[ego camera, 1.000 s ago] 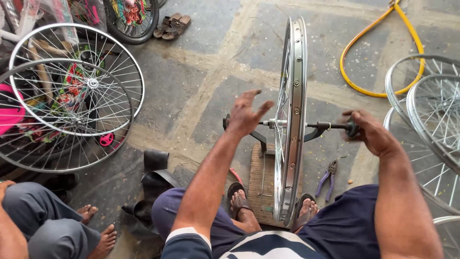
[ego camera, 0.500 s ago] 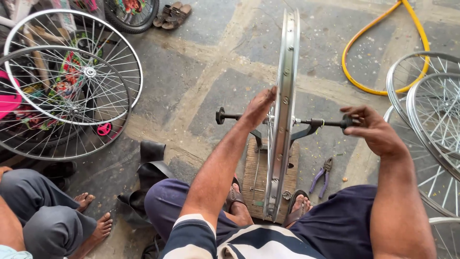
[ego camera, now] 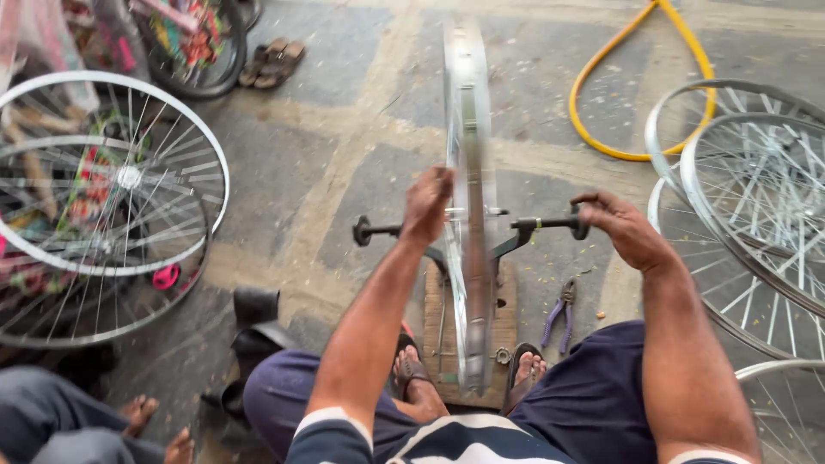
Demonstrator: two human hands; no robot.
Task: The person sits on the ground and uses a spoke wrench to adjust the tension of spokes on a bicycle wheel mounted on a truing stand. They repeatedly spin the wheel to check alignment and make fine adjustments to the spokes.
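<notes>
— Why is the wheel rim (ego camera: 468, 215) standing upright like that?

— You are keeping it edge-on between your knees, mounted in the dark truing stand (ego camera: 516, 234), so it is free to turn; its blur suggests it is spinning. The stand is sitting on a wooden block (ego camera: 507, 314) that your sandalled feet are flanking, probably to steady it.

— And my hands?

— Your left hand (ego camera: 427, 206) is resting against the rim's left side near the axle, fingers curled; whether they are gripping anything, I cannot tell. Your right hand (ego camera: 623, 228) is closing its fingers around the stand's right-hand knob (ego camera: 580, 222), likely bracing or adjusting it.

— Anything within reach?

— Purple-handled pliers (ego camera: 560, 314) are lying on the floor just beside your right leg, handy for grabbing.
</notes>
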